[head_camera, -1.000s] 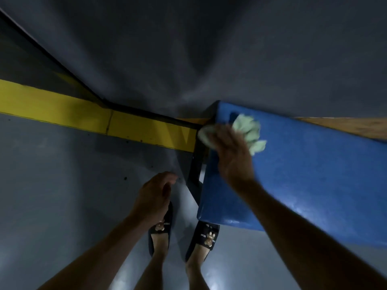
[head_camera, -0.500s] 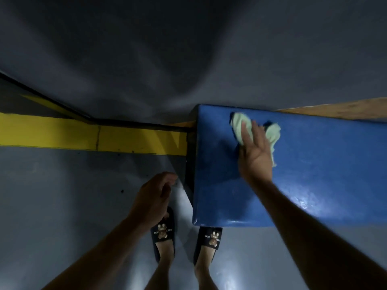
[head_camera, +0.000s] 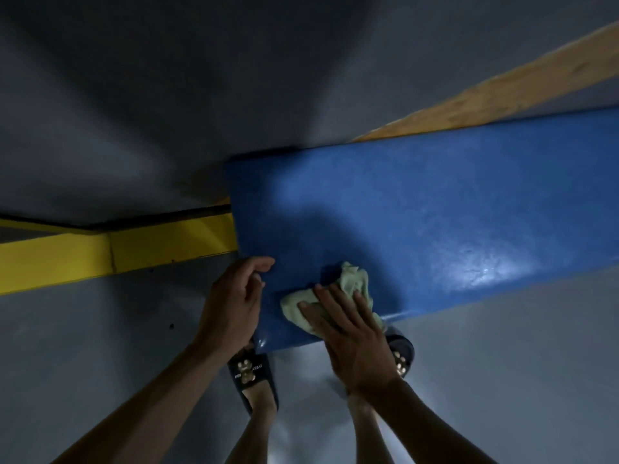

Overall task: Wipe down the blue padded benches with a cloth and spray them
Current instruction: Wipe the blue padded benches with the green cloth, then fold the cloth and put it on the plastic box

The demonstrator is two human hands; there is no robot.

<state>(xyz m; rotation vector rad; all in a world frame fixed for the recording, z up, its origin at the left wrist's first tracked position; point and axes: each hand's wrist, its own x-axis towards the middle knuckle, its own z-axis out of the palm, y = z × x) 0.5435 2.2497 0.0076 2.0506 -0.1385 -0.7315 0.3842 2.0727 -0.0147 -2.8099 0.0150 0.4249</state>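
Dim grey floor [head_camera: 100, 346] surrounds the blue bench [head_camera: 418, 212], where the right hand [head_camera: 348, 333] presses the green cloth [head_camera: 338, 293] flat-fingered at its near edge, left hand [head_camera: 231, 303] loosely curled against the corner; wiping seems underway, no spray visible.

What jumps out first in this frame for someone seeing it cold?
The blue padded bench fills the centre and right, glossy under the light. At its near left corner the right hand presses a pale green cloth flat on the pad, while the left hand rests against the bench's left end. A yellow stripe runs along the wall base on the left.
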